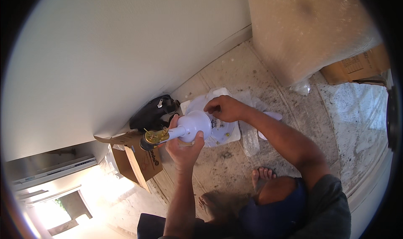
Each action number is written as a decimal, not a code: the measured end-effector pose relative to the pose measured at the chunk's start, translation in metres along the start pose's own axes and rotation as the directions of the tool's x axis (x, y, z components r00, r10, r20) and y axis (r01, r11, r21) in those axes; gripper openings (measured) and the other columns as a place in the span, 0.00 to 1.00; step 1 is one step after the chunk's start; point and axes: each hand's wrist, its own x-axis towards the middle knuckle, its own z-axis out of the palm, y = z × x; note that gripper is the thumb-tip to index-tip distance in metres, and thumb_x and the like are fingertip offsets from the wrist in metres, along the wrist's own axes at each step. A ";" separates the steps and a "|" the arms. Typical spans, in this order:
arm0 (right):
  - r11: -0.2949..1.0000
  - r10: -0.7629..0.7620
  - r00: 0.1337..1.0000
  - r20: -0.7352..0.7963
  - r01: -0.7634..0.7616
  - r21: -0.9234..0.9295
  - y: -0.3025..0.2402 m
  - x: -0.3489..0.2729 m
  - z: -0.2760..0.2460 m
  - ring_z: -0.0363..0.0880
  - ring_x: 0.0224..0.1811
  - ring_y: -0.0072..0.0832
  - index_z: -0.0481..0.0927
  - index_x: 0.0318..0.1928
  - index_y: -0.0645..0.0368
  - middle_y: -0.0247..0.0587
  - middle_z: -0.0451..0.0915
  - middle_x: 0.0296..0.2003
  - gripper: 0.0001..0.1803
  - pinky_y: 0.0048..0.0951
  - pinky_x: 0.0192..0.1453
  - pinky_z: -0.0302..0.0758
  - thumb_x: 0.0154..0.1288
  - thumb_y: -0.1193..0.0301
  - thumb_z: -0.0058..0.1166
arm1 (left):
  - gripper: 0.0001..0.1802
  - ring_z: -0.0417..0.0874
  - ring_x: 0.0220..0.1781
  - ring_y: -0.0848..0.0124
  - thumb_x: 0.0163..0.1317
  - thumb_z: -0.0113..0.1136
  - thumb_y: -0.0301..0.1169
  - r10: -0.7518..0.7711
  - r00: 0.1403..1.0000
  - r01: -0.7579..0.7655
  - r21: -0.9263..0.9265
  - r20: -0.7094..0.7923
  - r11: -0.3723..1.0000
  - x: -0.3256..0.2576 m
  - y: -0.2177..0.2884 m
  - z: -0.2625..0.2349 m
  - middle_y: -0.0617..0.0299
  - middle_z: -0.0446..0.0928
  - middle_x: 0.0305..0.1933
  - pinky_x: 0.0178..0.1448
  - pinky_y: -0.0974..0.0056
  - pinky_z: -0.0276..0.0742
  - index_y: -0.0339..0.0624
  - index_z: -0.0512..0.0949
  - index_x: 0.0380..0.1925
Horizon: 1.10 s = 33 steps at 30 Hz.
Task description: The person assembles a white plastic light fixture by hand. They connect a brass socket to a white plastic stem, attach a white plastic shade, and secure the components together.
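1. Gripping the white cup-shaped fitting in the head view, the left hand has its fingers and thumb clamped around the narrow part, thumb on the cup's near side.
2. The right hand hangs just beyond the cup's rim, its fingers curled inward, thumb and forefinger close together; whether they pinch something small, I cannot tell.
3. As far as shows, the cup and its stem form one piece, and a brass-coloured part with wires lies in line past the left fingers; its joint is hidden. Seemingly left over are the white disc below the right fingers and a white oval piece to their right, both apart from the held fitting.
4. The fitting's long axis slants across the left fingers: the wide end points up and right, toward the right fingertips; the stem runs down and left.
5. Left of the left fingers are a black bag and an open cardboard box.
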 end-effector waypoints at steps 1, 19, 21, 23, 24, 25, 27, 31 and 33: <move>1.000 0.023 1.000 0.002 -0.023 0.007 0.003 0.000 -0.002 0.87 0.45 0.34 0.86 0.49 0.61 0.48 0.88 0.42 0.15 0.32 0.53 0.81 0.60 0.75 0.61 | 0.43 0.83 0.55 0.54 0.44 0.75 0.31 0.017 1.000 -0.018 -0.055 -0.014 0.998 0.003 0.006 -0.006 0.41 0.79 0.56 0.60 0.52 0.80 0.26 0.71 0.62; 0.970 -0.177 0.976 0.127 0.195 -0.145 -0.032 0.001 0.006 0.78 0.43 0.35 0.90 0.40 0.58 0.41 0.78 0.36 0.09 0.35 0.46 0.75 0.62 0.68 0.66 | 0.42 0.78 0.64 0.55 0.55 0.72 0.29 -0.063 0.992 0.075 -0.111 0.110 0.991 0.019 0.040 -0.054 0.39 0.72 0.65 0.65 0.53 0.77 0.20 0.64 0.66; 0.954 -0.235 0.966 0.105 0.250 -0.163 -0.027 0.000 0.008 0.79 0.42 0.36 0.90 0.40 0.58 0.41 0.78 0.36 0.09 0.36 0.46 0.76 0.61 0.69 0.66 | 0.41 0.78 0.63 0.55 0.55 0.71 0.28 -0.084 0.987 0.096 -0.081 0.137 0.992 0.020 0.038 -0.058 0.39 0.72 0.66 0.65 0.54 0.77 0.20 0.64 0.66; 0.974 -0.180 0.975 0.129 0.195 -0.116 -0.030 0.000 0.006 0.80 0.41 0.36 0.89 0.39 0.59 0.42 0.79 0.36 0.08 0.36 0.46 0.76 0.62 0.69 0.65 | 0.39 0.79 0.63 0.57 0.56 0.72 0.28 -0.124 0.982 0.138 -0.093 0.144 0.986 0.020 0.045 -0.056 0.38 0.72 0.66 0.64 0.56 0.78 0.19 0.66 0.64; 0.982 -0.152 0.978 0.143 0.166 -0.092 -0.030 0.001 0.006 0.80 0.40 0.36 0.89 0.38 0.60 0.42 0.79 0.36 0.08 0.36 0.46 0.76 0.62 0.69 0.64 | 0.38 0.79 0.63 0.58 0.57 0.72 0.28 -0.129 0.981 0.144 -0.095 0.145 0.985 0.021 0.044 -0.056 0.38 0.71 0.67 0.64 0.56 0.78 0.18 0.67 0.64; 0.980 -0.166 0.977 0.137 0.178 -0.088 -0.027 0.000 0.005 0.81 0.41 0.37 0.88 0.38 0.60 0.42 0.80 0.37 0.09 0.37 0.48 0.77 0.62 0.69 0.65 | 0.38 0.79 0.62 0.58 0.57 0.72 0.28 -0.127 0.981 0.143 -0.101 0.149 0.985 0.023 0.046 -0.054 0.38 0.71 0.67 0.64 0.56 0.78 0.17 0.67 0.63; 0.974 -0.196 0.972 0.128 0.208 -0.085 -0.024 0.002 0.005 0.82 0.44 0.39 0.88 0.38 0.61 0.44 0.81 0.39 0.10 0.39 0.51 0.77 0.61 0.68 0.66 | 0.37 0.79 0.62 0.59 0.59 0.72 0.28 -0.113 0.981 0.132 -0.117 0.156 0.984 0.024 0.044 -0.052 0.37 0.68 0.70 0.64 0.57 0.78 0.14 0.67 0.62; 0.926 -0.308 0.942 0.136 0.329 -0.186 -0.029 0.003 0.013 0.80 0.44 0.38 0.83 0.35 0.65 0.41 0.79 0.38 0.07 0.37 0.49 0.78 0.57 0.74 0.63 | 0.39 0.79 0.62 0.59 0.59 0.73 0.29 -0.152 0.975 0.175 -0.143 0.161 0.974 0.020 0.048 -0.057 0.37 0.69 0.70 0.64 0.57 0.78 0.14 0.66 0.63; 0.905 -0.324 0.936 0.139 0.350 -0.243 -0.032 0.004 0.015 0.80 0.48 0.38 0.82 0.35 0.62 0.41 0.79 0.40 0.06 0.38 0.51 0.77 0.57 0.75 0.63 | 0.39 0.79 0.62 0.59 0.59 0.73 0.29 -0.167 0.971 0.189 -0.115 0.171 0.975 0.021 0.054 -0.058 0.38 0.70 0.69 0.64 0.57 0.78 0.14 0.66 0.63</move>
